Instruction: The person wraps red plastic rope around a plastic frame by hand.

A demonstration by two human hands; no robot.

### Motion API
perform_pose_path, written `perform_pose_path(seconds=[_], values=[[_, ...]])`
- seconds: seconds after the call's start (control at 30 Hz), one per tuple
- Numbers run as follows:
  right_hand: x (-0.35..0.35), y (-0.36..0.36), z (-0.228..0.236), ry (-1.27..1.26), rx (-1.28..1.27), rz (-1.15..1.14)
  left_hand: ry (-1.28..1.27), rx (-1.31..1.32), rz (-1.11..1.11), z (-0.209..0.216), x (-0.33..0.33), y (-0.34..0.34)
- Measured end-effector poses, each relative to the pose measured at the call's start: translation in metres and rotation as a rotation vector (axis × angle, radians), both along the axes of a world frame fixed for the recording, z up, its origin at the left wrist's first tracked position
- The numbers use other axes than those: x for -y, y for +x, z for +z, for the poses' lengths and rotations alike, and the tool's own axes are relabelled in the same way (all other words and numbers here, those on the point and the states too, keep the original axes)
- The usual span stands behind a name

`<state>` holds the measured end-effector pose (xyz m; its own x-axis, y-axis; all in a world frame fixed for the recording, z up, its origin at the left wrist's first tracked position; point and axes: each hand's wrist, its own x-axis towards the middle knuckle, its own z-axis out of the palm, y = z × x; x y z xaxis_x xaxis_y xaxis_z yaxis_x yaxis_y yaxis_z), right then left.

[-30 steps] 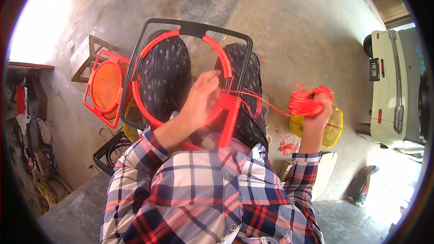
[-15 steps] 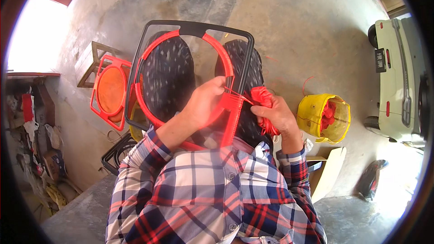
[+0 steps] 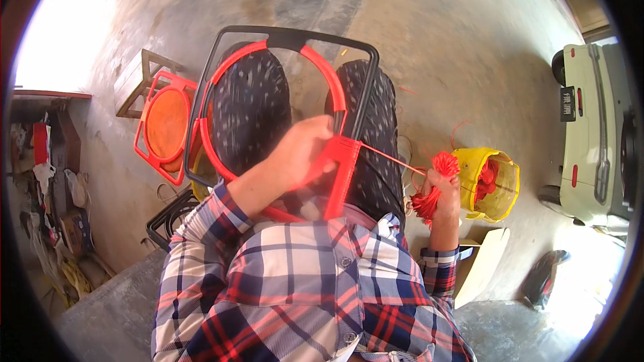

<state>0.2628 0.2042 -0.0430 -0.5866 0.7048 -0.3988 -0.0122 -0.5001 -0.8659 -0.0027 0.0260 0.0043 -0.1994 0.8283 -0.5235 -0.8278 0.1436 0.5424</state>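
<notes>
A black frame [image 3: 327, 41] with a round ring inside lies across my thighs. Red cord [image 3: 325, 69] is wound closely around most of the ring and over the right side of the frame. My left hand [image 3: 306, 149] grips the frame at this wrapped right side, its fingertips partly hidden behind the red winding. Out to the right, my right hand [image 3: 443, 186] is closed around a bundle of red cord [image 3: 427, 204], whose ends stick out above and below the fist. One taut strand [image 3: 389, 156] runs from the winding to that fist.
A yellow bucket [image 3: 468, 169] with red cord inside stands right of my right hand. Left of my knees are an orange-seated red frame [image 3: 168, 124] and a wooden stool [image 3: 142, 80]. A pale vehicle [image 3: 585, 141] is at the far right, cluttered shelves [image 3: 57, 194] at the far left.
My right hand has moved away to the right and slightly down with the cord bundle, drawing the strand long and straight. My left hand keeps its hold on the frame.
</notes>
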Motion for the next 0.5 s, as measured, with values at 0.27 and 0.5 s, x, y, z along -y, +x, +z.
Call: perform_pose_path(seconds=[0.27, 0.5], values=[[0.019, -0.001, -0.026, 0.053, 0.182, 0.155, -0.063, -0.073, -0.004, 0.011, 0.004, 0.000], [-0.028, -0.071, 0.011, 0.753, 0.386, 0.179, 0.010, -0.084, 0.081, -0.005, 0.000, 0.006]])
